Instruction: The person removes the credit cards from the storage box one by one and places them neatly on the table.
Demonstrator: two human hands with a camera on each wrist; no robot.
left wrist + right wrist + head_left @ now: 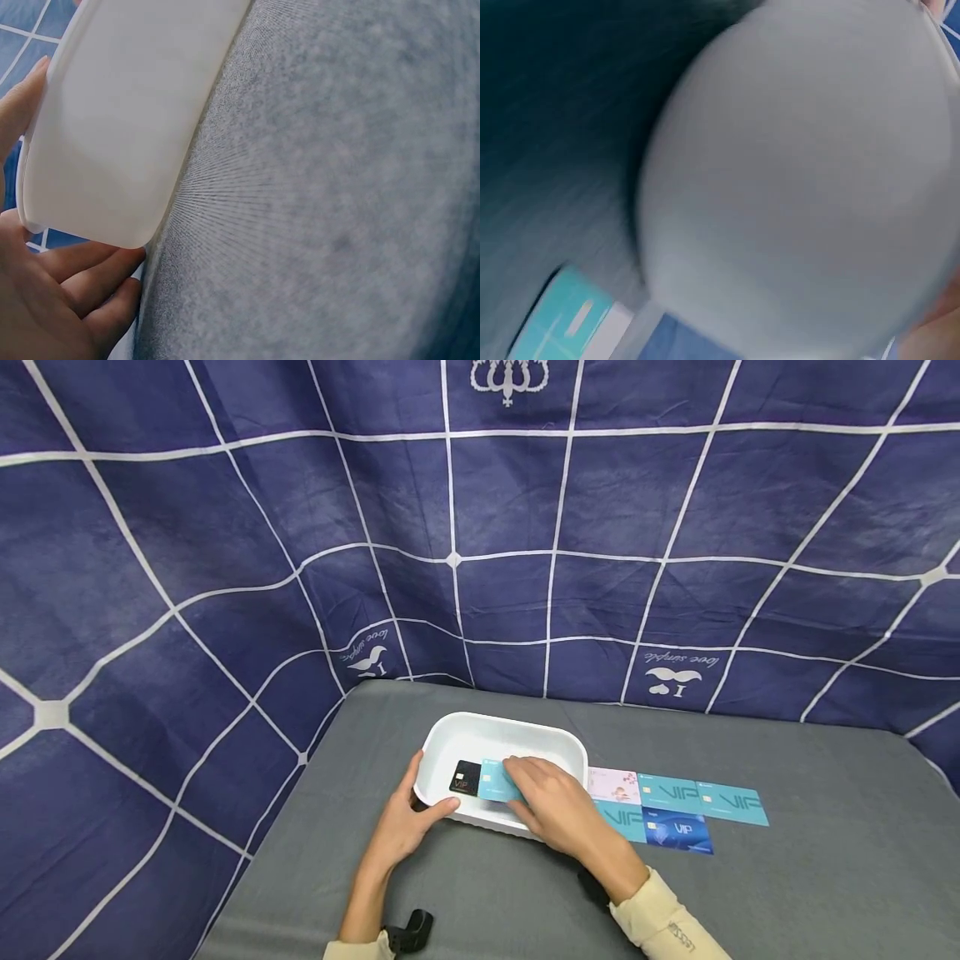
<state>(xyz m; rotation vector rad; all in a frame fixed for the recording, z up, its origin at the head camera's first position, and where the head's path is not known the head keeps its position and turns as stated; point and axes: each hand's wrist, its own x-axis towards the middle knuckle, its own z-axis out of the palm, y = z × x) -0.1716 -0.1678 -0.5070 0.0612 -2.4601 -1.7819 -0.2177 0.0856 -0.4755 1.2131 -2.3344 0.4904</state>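
Observation:
A white plastic tray [495, 727] with rounded corners stands on the grey cloth. My left hand [401, 827] holds its left end, thumb at the near rim and fingers round the corner; the left wrist view shows the fingers against the tray wall [120, 127]. Inside the tray lies a black VIP card [464, 778]. Over the tray my right hand [551, 802] pinches a light blue card [497, 781], which overlaps the black card in the head view. Whether the two touch cannot be told. The tray mostly blocks the right wrist view.
Right of the tray lie a pink card [615, 785], teal VIP cards [671, 793] and a dark blue VIP card [677, 832], edge to edge in two rows. The grey surface [832, 793] ends at a blue curtain [600, 518] with white lines, behind and at left.

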